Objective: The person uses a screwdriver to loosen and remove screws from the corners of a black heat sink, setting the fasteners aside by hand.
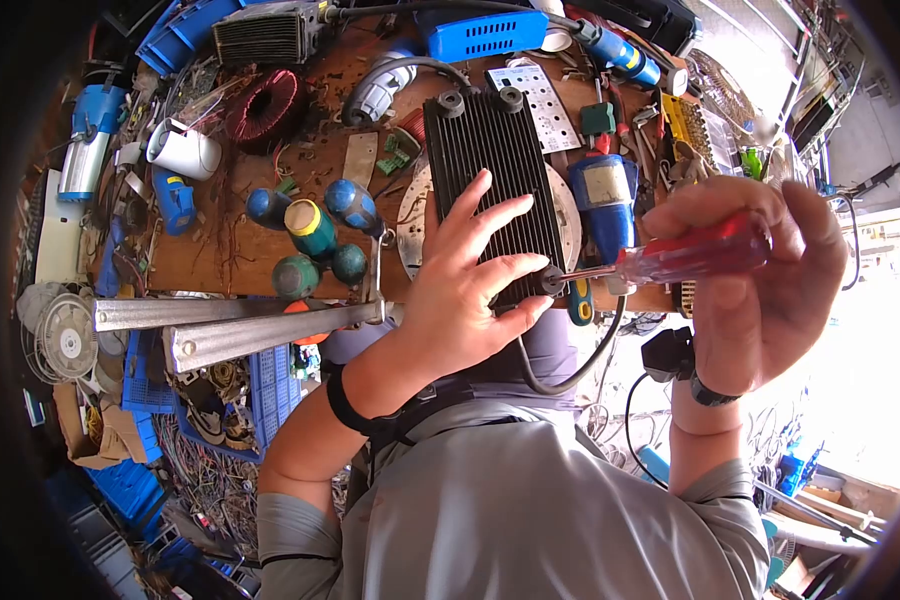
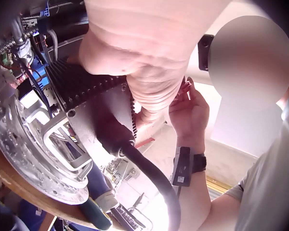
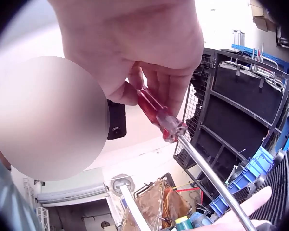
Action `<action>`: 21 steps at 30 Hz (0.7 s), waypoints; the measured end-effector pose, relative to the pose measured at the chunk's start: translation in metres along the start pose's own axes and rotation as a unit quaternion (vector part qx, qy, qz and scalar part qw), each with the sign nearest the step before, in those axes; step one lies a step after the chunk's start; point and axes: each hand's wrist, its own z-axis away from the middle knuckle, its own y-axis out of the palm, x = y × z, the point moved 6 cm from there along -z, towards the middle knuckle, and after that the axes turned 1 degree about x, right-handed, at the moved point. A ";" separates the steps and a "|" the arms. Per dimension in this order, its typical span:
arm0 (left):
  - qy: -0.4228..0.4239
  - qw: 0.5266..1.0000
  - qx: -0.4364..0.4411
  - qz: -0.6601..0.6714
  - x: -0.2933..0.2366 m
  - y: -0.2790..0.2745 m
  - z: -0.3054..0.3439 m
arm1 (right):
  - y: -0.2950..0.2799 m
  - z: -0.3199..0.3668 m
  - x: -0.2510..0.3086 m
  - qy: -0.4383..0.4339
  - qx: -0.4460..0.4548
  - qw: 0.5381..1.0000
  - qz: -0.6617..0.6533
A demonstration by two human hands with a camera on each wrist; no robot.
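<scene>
A black finned metal unit (image 1: 490, 150) with a cable from its near end stands on a round silver plate (image 1: 415, 225) on the bench. My left hand (image 1: 455, 290) rests on it with spread fingers, thumb and a fingertip beside the round mount (image 1: 552, 280) at its near right corner. My right hand (image 1: 760, 290) holds a screwdriver by its red handle (image 1: 695, 250), its shaft reaching that corner mount. In the right wrist view the fingers pinch the red handle (image 3: 156, 113) and the steel shaft (image 3: 214, 180) slants down toward the fins. Tip contact inside the mount is hidden.
Several screwdrivers with blue and green handles (image 1: 310, 225) stand left of the unit, beside two metal arms (image 1: 260, 335). A blue tool (image 1: 605, 205) lies to the right. A copper coil (image 1: 268, 108) and a white cup (image 1: 185, 150) sit farther left. A cable (image 1: 570, 385) loops below.
</scene>
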 end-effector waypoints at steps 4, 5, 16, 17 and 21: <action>0.002 1.000 -0.002 -0.012 -0.001 0.002 -0.001 | -0.005 -0.007 -0.006 -0.049 0.098 0.994 0.025; 0.003 1.000 -0.004 -0.014 -0.001 0.002 -0.001 | -0.010 -0.006 -0.003 -0.085 0.123 0.985 0.082; -0.007 1.000 -0.006 -0.012 -0.003 0.003 -0.003 | 0.004 -0.011 -0.005 -0.033 0.117 0.992 0.038; -0.006 1.000 -0.012 -0.002 -0.003 0.003 -0.005 | 0.005 -0.013 0.000 -0.071 0.136 0.985 0.080; -0.006 1.000 -0.009 -0.018 -0.004 0.003 -0.005 | 0.000 -0.010 0.003 -0.150 0.126 0.972 0.126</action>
